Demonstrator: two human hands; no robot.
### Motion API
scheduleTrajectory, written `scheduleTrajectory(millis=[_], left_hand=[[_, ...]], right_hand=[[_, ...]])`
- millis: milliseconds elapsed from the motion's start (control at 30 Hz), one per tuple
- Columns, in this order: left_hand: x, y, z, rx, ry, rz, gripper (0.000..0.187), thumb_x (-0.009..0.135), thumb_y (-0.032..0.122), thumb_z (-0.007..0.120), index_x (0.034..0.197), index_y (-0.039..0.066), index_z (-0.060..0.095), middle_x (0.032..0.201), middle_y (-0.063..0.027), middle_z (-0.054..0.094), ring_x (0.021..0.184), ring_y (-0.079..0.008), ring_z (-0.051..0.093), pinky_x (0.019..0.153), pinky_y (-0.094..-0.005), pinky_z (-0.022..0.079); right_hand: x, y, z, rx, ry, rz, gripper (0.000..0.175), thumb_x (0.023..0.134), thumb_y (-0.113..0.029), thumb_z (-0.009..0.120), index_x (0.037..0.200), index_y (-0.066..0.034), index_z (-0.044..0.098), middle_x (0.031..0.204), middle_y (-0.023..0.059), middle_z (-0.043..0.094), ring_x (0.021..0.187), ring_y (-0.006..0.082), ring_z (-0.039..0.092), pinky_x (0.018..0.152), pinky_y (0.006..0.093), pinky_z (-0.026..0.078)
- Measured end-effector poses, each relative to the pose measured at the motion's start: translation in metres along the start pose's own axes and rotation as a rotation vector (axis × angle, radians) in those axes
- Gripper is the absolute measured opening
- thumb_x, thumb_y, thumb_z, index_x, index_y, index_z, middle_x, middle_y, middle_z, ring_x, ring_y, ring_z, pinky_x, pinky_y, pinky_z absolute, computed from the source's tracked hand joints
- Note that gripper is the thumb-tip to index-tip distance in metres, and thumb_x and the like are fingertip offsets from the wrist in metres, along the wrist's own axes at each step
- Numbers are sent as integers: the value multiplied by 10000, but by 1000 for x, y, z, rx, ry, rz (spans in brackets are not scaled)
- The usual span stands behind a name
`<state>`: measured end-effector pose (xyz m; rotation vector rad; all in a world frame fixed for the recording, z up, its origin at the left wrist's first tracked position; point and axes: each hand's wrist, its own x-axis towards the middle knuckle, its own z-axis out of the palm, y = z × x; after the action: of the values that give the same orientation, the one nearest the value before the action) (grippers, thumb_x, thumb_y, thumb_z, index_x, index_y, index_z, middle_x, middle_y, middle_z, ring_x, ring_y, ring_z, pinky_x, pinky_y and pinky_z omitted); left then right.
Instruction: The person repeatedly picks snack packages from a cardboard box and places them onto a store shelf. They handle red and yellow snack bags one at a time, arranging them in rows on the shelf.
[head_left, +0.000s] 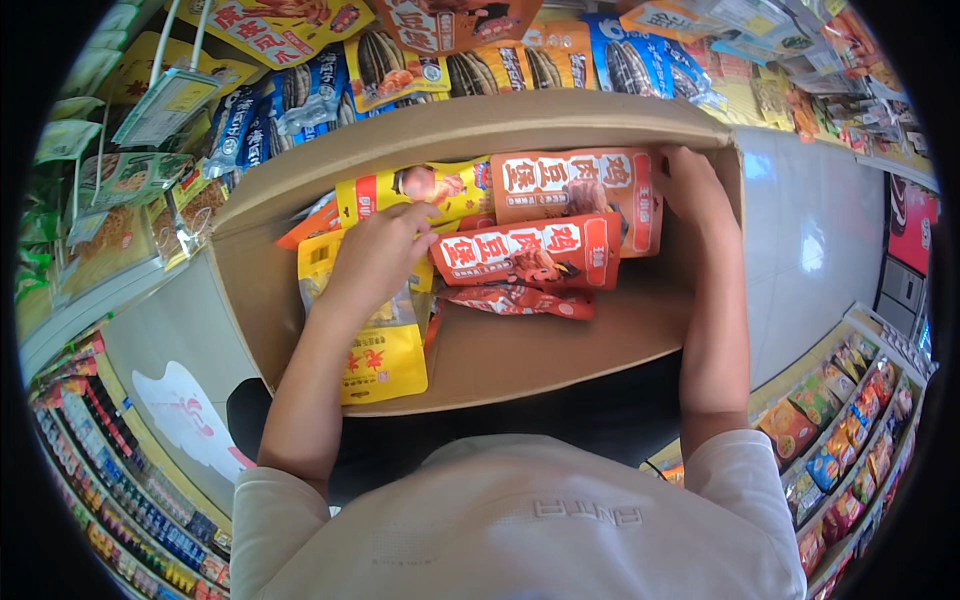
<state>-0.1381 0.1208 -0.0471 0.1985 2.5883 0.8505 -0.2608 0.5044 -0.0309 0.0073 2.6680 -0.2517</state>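
Note:
A cardboard box (517, 375) stands before me with snack packets inside. My left hand (382, 255) is over its left side, thumb and forefinger apart, above a yellow packet (386, 364) with a clear window. Its fingertips come close to the left end of a red packet (525, 255) and a yellow packet (420, 187) along the far wall. In the far right corner, my right hand (686, 184) has its fingers at the edge of an orange-brown packet (574, 191); whether they grip it is hidden. Another red packet (517, 301) lies partly under the first.
Beyond the box, a shelf display holds blue sunseed packets (630, 64) and hanging yellow bags (270, 30). A price-tag holder (169, 105) juts out at left. Tiled floor (810, 210) lies to the right. Snack shelves (840, 442) stand at lower right, more shelving (142, 480) at lower left.

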Motion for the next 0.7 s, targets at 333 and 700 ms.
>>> scheduleTrajectory(millis=[333, 700], left_hand=[[-1, 11, -5, 6, 25, 33, 226, 953, 149, 700, 1163, 66, 687, 1008, -100, 755, 872, -302, 732, 777, -411, 571], [12, 1, 5, -164, 51, -7, 200, 968, 115, 680, 1155, 47, 700, 1042, -128, 761, 893, -277, 742, 744, -381, 580]], right_hand=[[2, 4, 9, 241, 49, 35, 193, 800, -70, 741, 932, 69, 718, 923, 266, 738, 905, 394, 745, 828, 460, 582], [2, -7, 28, 200, -158, -61, 316, 836, -23, 709, 1152, -12, 724, 991, 263, 725, 950, 442, 703, 854, 483, 558]])
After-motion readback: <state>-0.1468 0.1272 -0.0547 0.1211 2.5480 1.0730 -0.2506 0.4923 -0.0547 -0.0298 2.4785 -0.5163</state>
